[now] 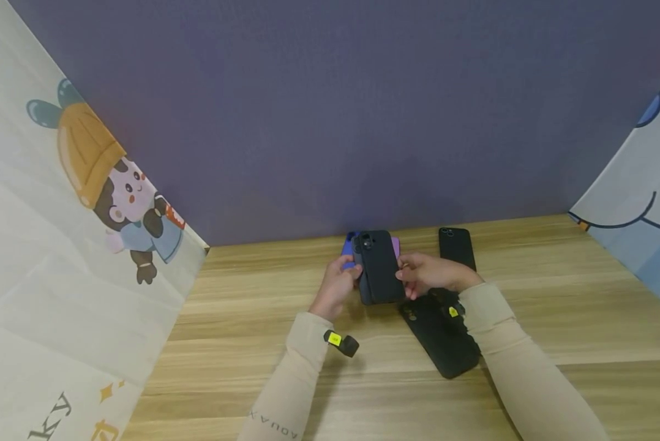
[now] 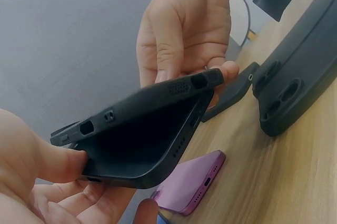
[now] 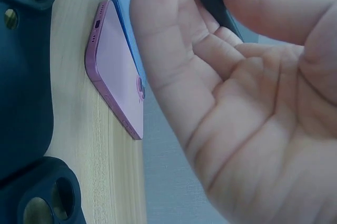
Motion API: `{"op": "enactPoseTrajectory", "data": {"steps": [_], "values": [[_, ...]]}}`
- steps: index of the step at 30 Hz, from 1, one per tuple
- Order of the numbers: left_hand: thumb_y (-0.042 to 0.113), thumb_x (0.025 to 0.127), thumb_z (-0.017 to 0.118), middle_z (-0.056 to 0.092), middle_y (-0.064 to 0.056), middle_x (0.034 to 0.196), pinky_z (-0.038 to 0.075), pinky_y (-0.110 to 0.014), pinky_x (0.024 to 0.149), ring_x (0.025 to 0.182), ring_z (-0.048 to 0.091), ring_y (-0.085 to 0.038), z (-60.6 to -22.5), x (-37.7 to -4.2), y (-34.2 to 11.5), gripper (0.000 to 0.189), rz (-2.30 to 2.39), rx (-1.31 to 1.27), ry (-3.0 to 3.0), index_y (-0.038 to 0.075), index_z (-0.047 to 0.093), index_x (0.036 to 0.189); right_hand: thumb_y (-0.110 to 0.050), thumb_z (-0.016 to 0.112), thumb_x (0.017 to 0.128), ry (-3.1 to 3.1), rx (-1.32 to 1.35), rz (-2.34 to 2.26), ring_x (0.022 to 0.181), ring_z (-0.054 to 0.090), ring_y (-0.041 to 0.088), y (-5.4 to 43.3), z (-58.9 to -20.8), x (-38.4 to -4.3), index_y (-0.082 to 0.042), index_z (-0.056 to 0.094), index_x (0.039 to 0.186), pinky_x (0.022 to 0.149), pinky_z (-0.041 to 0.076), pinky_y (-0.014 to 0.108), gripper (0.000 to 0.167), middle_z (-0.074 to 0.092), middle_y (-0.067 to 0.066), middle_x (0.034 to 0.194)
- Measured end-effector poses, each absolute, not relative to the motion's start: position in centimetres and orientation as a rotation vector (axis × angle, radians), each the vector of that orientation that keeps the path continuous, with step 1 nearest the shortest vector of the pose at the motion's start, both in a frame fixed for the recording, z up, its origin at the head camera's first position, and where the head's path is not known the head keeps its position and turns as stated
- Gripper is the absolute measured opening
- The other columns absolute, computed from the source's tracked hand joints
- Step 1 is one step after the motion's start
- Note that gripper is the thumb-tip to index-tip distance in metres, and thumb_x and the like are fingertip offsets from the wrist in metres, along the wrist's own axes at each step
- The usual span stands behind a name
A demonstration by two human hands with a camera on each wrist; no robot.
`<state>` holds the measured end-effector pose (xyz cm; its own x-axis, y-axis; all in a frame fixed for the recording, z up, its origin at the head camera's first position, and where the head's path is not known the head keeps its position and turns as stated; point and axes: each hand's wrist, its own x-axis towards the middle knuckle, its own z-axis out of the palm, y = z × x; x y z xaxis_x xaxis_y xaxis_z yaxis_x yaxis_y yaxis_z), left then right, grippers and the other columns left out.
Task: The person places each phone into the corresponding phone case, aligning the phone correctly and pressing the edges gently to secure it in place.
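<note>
1. Two-handed hold going on, raised off the wooden table (image 1: pixel 236 355) and nearer to the person than the purple phone (image 3: pixel 116 66) (taking that one as landmark for everything here).
2. Left hand (image 1: pixel 335 286): gripping the rear dark case (image 1: pixel 365 291), thumb on the edge, fingers curled underneath. In the head view, just in front and to the left of the purple phone.
3. Right hand (image 1: pixel 431 274): pinching the far edge of the front black case (image 1: pixel 384 272). Overlapping the rear one, with a wedge-shaped gap between, and hiding part of the purple phone from the head camera.
4. Blue phone (image 3: pixel 125 10): lying just left of the purple phone.
5. Black phone (image 1: pixel 455 245): off to the right of the purple phone (bare or in a case, can't tell).
6. Loose black cases (image 1: pixel 440 343): on the tabletop, right of the purple phone and closer to the person, partly under the right wrist. Showing camera cut-outs.
7. Dark wall (image 1: pixel 335 122): behind the purple phone.
</note>
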<state>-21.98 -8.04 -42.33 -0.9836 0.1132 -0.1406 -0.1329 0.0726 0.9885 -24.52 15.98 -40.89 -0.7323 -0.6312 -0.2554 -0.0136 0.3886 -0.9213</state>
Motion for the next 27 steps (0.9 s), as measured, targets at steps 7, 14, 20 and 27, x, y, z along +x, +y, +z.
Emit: {"op": "enactPoseTrajectory", "data": {"steps": [7, 14, 20, 27], "values": [[0.008, 0.104, 0.051, 0.069, -0.004, 0.093, 0.052, -0.029, 0.078, 0.079, 0.063, -0.013, -42.3, -22.4, -7.7, 0.025, 2.063, -0.009, 2.128, 0.003, 0.060, 0.127, -0.016, 0.049, 0.108, 2.071, -0.575, -1.339, 0.072, 0.067, 0.022, 16.2, -40.8, -25.3, -0.003, 0.040, 0.097, 0.070, 0.059, 0.043, 0.020, 0.064, 0.012, 0.081], [0.010, 0.105, 0.050, 0.073, -0.008, 0.100, 0.052, -0.032, 0.084, 0.080, 0.066, -0.014, -42.2, -22.6, -7.5, 0.027, 2.055, -0.012, 2.104, 0.005, 0.058, 0.130, -0.015, 0.048, 0.109, 2.043, -0.574, -1.341, 0.071, 0.066, 0.021, 16.4, -40.8, -25.8, -0.005, 0.037, 0.095, 0.066, 0.058, 0.038, 0.021, 0.063, 0.012, 0.080], [0.011, 0.106, 0.050, 0.072, -0.006, 0.097, 0.051, -0.035, 0.086, 0.080, 0.064, -0.015, -42.5, -22.8, -7.4, 0.026, 2.030, -0.023, 2.126, 0.006, 0.058, 0.130, -0.015, 0.048, 0.109, 2.049, -0.577, -1.337, 0.071, 0.066, 0.021, 16.4, -40.9, -25.8, -0.004, 0.038, 0.096, 0.068, 0.059, 0.039, 0.020, 0.063, 0.011, 0.080], [0.008, 0.105, 0.051, 0.068, -0.002, 0.091, 0.050, -0.030, 0.080, 0.077, 0.062, -0.014, -42.6, -22.9, -7.0, 0.026, 2.031, -0.031, 2.147, 0.005, 0.058, 0.129, -0.013, 0.047, 0.109, 2.053, -0.590, -1.336, 0.070, 0.066, 0.021, 16.5, -40.8, -25.7, -0.003, 0.038, 0.096, 0.067, 0.059, 0.038, 0.019, 0.063, 0.012, 0.080]]}}
